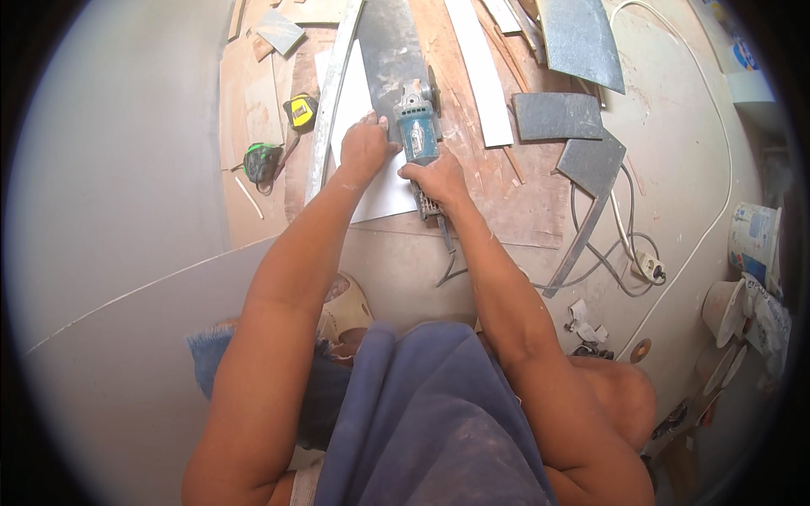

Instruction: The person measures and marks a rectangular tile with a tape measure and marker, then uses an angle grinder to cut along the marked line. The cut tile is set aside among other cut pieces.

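Observation:
My right hand (434,177) is wrapped round a teal angle grinder (418,126), whose disc end points away from me over a long dark grey panel (380,38). My left hand (367,148) is just left of the grinder, fingers curled down at the junction of the grey panel and a white sheet (384,190); what its fingertips hold is hidden. A long pale metal strip (325,135) lies left of my left hand. Farther left are a yellow tape measure (301,111) and a green-black one (262,161).
Offcuts surround the work: a white strip (478,72), grey slabs (557,115) and an angled grey piece (591,164). A power socket (648,266) with cables sits on the floor at right, near buckets (751,240). A wall (126,152) is at left.

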Action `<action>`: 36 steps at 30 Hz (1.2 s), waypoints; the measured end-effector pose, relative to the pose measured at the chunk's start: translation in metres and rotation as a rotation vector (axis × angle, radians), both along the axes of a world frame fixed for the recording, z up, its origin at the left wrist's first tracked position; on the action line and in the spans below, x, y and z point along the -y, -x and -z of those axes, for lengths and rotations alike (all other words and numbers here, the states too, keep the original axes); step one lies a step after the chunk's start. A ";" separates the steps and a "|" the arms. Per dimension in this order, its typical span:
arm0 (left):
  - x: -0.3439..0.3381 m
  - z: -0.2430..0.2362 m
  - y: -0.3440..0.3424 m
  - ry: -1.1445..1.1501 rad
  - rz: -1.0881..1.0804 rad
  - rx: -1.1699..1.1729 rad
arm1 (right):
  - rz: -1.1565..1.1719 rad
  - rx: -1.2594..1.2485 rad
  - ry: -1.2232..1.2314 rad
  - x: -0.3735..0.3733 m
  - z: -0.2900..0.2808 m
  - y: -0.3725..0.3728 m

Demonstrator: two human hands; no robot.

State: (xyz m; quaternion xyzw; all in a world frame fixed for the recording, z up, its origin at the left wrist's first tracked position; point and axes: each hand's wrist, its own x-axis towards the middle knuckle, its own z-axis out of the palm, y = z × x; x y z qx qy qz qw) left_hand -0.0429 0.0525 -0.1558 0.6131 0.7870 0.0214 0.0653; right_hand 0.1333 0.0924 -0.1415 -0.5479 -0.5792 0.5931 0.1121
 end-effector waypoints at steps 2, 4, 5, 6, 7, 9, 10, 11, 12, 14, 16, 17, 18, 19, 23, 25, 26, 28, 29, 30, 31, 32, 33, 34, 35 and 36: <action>-0.003 -0.005 -0.002 0.029 -0.009 0.012 | 0.013 -0.016 -0.016 0.001 0.004 -0.001; -0.002 -0.009 -0.004 0.046 -0.024 0.024 | 0.007 -0.022 0.001 0.001 0.002 -0.002; 0.000 -0.005 -0.003 0.024 -0.015 0.007 | 0.002 -0.026 0.010 0.002 0.000 -0.002; 0.001 0.000 -0.001 0.002 -0.006 -0.009 | -0.005 -0.026 0.016 0.003 -0.001 -0.002; 0.001 0.000 0.000 -0.023 0.005 -0.026 | -0.009 -0.026 0.019 0.002 -0.001 -0.002; 0.001 -0.001 -0.001 0.014 -0.007 -0.003 | -0.010 -0.028 0.024 0.003 0.001 -0.003; -0.001 -0.006 -0.002 0.033 -0.010 0.008 | -0.004 -0.029 0.026 0.003 0.004 -0.003; -0.004 -0.011 -0.003 0.075 -0.015 0.022 | 0.003 -0.030 0.029 0.003 0.006 -0.004; -0.006 -0.016 -0.005 0.116 -0.020 0.035 | -0.001 -0.014 0.021 0.003 0.009 -0.005; -0.007 -0.021 -0.006 0.165 -0.034 0.047 | -0.015 0.016 0.005 0.004 0.008 -0.005; -0.007 -0.023 -0.006 0.180 -0.043 0.047 | -0.003 0.025 -0.002 0.006 0.008 -0.005; -0.007 -0.023 -0.007 0.179 -0.046 0.051 | 0.004 0.030 -0.006 0.006 0.008 -0.004; -0.007 -0.024 -0.007 0.179 -0.049 0.056 | 0.003 0.026 -0.007 0.007 0.009 -0.005; -0.007 -0.025 -0.007 0.179 -0.052 0.055 | 0.002 0.018 -0.007 0.007 0.010 -0.005; -0.005 -0.017 -0.005 0.140 -0.044 0.055 | 0.007 0.013 -0.030 0.007 0.011 -0.003; -0.006 -0.016 -0.005 0.133 -0.045 0.057 | 0.003 0.021 -0.025 0.004 0.005 -0.001; -0.005 -0.012 -0.004 0.093 -0.045 0.044 | 0.001 0.025 -0.022 0.003 0.002 -0.001; -0.002 -0.005 -0.004 0.015 -0.041 0.018 | -0.006 0.017 0.003 0.002 0.001 0.000; -0.003 -0.004 -0.003 0.022 -0.040 0.013 | -0.008 0.013 0.016 0.002 0.001 0.000; -0.003 -0.003 -0.003 0.028 -0.039 0.007 | -0.007 0.009 0.006 0.003 0.001 -0.001; -0.003 -0.003 -0.003 0.036 -0.038 0.004 | -0.006 0.007 -0.003 0.004 0.003 -0.002; -0.003 -0.003 -0.004 0.040 -0.037 0.004 | -0.004 0.005 -0.011 0.005 0.003 -0.003; -0.004 -0.004 -0.003 0.043 -0.036 0.003 | -0.004 0.012 -0.008 0.006 0.004 -0.004; -0.004 -0.004 -0.003 0.047 -0.036 0.003 | -0.005 0.020 -0.004 0.007 0.000 -0.006; -0.003 -0.003 -0.003 0.049 -0.035 0.005 | -0.006 0.027 0.000 0.008 -0.002 -0.007; -0.003 -0.003 -0.002 0.051 -0.035 0.006 | -0.009 0.023 0.009 0.009 0.002 -0.007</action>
